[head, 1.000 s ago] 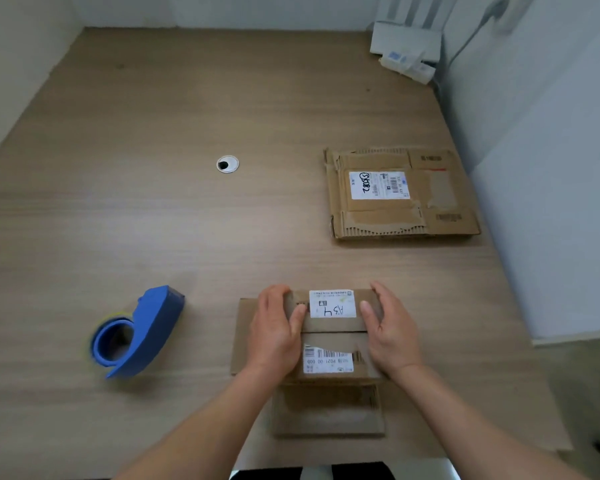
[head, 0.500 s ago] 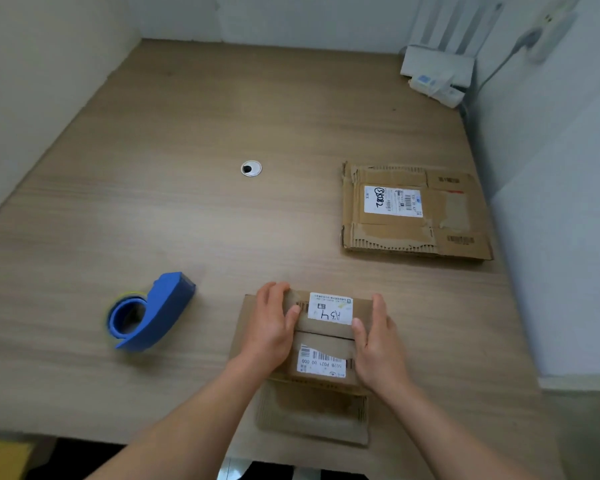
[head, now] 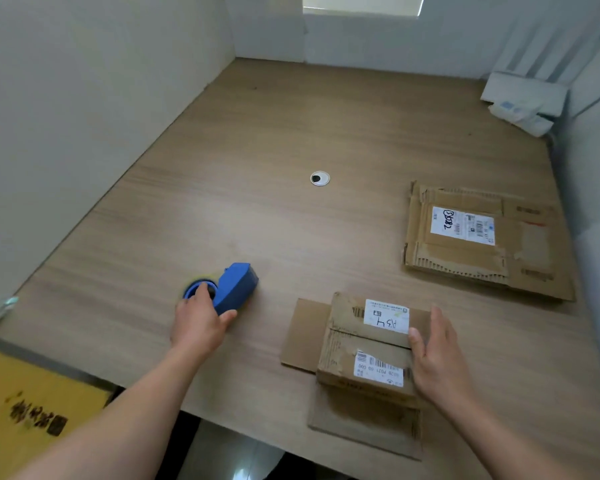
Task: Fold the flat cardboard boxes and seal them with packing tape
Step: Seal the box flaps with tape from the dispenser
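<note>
A small folded cardboard box (head: pixel 357 344) with two white labels stands near the table's front edge, its left and front flaps lying flat. My right hand (head: pixel 437 355) presses on the box's right side, fingers straight, thumb across the top seam. A blue tape dispenser (head: pixel 234 287) lies to the left of the box. My left hand (head: pixel 200 320) is on the dispenser, fingers curling into its roll end and thumb against its near side. A second, flat cardboard box (head: pixel 478 240) with a white label lies at the right.
The wooden table (head: pixel 257 220) has a white cable grommet (head: pixel 320 178) in its middle. White walls close in on the left, back and right. White packets (head: pixel 523 102) sit in the far right corner. A yellow object (head: pixel 32 410) lies below the table's front left edge.
My left hand left the small box and reached left to the tape dispenser. My right hand stayed on the box. The camera swung left.
</note>
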